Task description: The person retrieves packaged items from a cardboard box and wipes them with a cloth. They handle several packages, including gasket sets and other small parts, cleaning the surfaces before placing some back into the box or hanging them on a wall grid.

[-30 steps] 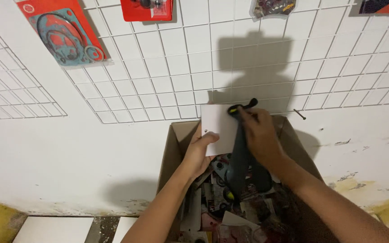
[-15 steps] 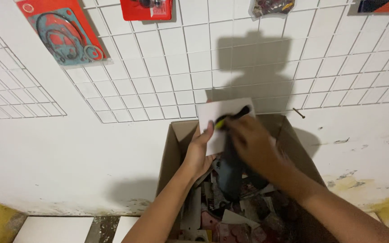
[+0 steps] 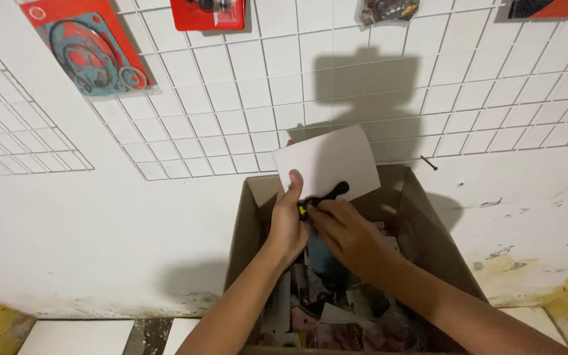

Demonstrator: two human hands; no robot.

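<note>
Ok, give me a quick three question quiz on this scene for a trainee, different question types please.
1. True or false: the left hand holds the white card above the cardboard box.
2. Which hand grips the black rubber part?
A. left
B. right
C. neither
3. Fill in: the red gasket pack hangs on a wire ____.

Key: 1 true; 2 B, the right hand; 3 grid.

One cardboard box (image 3: 251, 217), one white card (image 3: 327, 161), two wire grids (image 3: 428, 85), four hanging packets (image 3: 87, 49).
</note>
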